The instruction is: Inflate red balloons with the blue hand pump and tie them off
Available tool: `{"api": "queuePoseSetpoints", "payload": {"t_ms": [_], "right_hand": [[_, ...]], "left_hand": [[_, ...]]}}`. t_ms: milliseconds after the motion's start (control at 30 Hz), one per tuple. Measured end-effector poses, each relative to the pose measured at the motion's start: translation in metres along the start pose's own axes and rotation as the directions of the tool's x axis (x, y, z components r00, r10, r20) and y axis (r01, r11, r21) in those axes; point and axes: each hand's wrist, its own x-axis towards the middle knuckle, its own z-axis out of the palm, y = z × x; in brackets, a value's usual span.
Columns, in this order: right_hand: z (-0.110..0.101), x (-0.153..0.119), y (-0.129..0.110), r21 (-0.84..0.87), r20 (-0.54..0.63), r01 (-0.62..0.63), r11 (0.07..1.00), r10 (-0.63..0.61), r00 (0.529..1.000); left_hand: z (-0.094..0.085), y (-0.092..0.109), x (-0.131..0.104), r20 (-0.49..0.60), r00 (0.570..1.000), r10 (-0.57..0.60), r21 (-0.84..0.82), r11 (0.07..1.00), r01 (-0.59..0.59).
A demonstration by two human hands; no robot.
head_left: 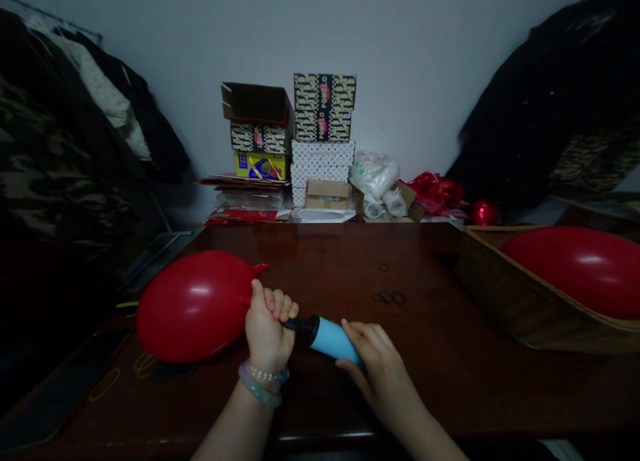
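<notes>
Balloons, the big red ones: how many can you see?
2: one balloon at the left hand, another balloon in the basket on the right. More may be hidden behind or under them.

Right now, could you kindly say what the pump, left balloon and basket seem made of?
The pump looks like hard plastic: smooth, evenly blue barrel. The left balloon is probably latex, glossy, with a bright highlight. The basket may be woven fibre, matt brown and textured, though dimness leaves that open.
</notes>
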Motion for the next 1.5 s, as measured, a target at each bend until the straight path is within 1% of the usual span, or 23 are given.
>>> {"api": "queuePoseSetpoints", "payload": {"t_ms": [200,367,533,800,967,1067,1233,1400,1500], "right_hand": [[-0.004,0.003,0.009,0.003,0.062,-0.005,1.000,0.005,0.998],[-0.005,0.000,0.021,-0.027,0.043,0.018,0.999,-0.016,0.999],[-0.002,-0.005,0.023,-0.069,0.035,0.040,0.997,-0.038,0.999],[-0.002,-0.002,0.009,-0.126,-0.018,0.037,0.991,-0.040,0.999],[0.005,-0.004,0.003,-0.113,-0.017,0.020,0.993,-0.022,1.000],[0.008,-0.004,0.003,-0.081,-0.003,0.013,0.997,-0.013,1.000],[0.004,-0.003,0.011,-0.036,0.032,0.026,0.999,-0.024,0.999],[-0.004,-0.004,0.027,-0.049,0.032,0.052,0.997,-0.051,0.998],[-0.006,-0.004,0.032,-0.070,0.026,0.057,0.996,-0.056,0.998]], "left_hand": [[-0.004,0.013,0.010,0.013,0.998,0.067,0.013,0.998,-0.067],[-0.009,0.020,0.017,-0.021,0.995,0.095,-0.004,0.995,-0.095],[-0.009,0.018,0.016,-0.039,0.996,0.076,-0.019,0.997,-0.077],[-0.003,0.011,0.010,-0.033,0.999,0.034,-0.033,0.999,-0.036],[-0.002,0.004,0.003,-0.012,1.000,-0.003,-0.026,1.000,0.003],[0.000,0.003,0.001,-0.003,1.000,0.005,-0.002,1.000,-0.005],[-0.002,0.013,0.006,0.009,0.999,0.048,0.011,0.999,-0.049],[-0.010,0.026,0.019,-0.043,0.994,0.104,-0.001,0.995,-0.104],[-0.013,0.029,0.024,-0.065,0.992,0.109,-0.021,0.994,-0.110]]}}
